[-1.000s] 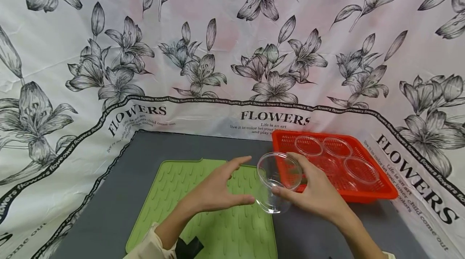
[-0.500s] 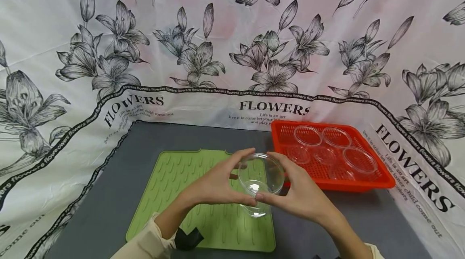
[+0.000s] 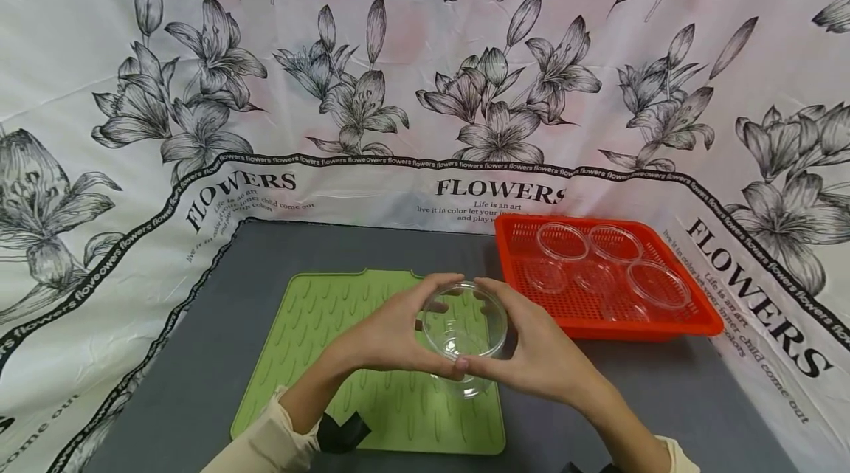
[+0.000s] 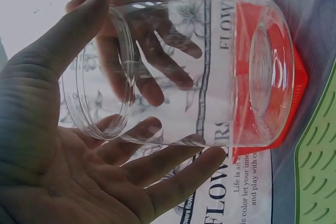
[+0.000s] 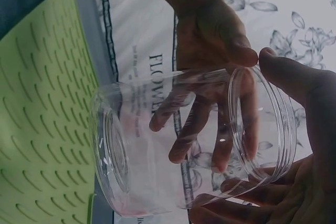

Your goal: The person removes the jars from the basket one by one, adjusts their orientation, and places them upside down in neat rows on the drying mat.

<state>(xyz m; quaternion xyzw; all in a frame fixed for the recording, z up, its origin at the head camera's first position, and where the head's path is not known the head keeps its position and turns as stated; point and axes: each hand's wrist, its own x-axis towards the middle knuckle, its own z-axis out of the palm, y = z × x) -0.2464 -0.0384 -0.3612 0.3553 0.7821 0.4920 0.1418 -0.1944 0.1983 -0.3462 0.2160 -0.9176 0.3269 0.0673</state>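
Observation:
Between my two hands is a clear plastic jar (image 3: 465, 325), upright above the green mat (image 3: 372, 414). My left hand (image 3: 395, 329) grips its left side, thumb at the near rim and fingers round the far side. From the right, my right hand (image 3: 538, 340) holds it the same way, and the two thumb tips meet at the front. Both wrist views show through the jar's wall (image 4: 184, 72) to the opposite hand's fingers. The jar looks hollow, with a ridged neck (image 5: 257, 124) and a rounded base.
A red plastic basket (image 3: 591, 329) stands at the back right of the grey table (image 3: 279, 251), with several clear round-rimmed jars (image 3: 614, 244) in it. A white cloth printed with flowers (image 3: 358, 111) hangs behind and along the sides.
The jar has moved left from beside the basket to over the mat. My left hand, earlier apart from it, now grips it with the right. The head view has tipped slightly down.

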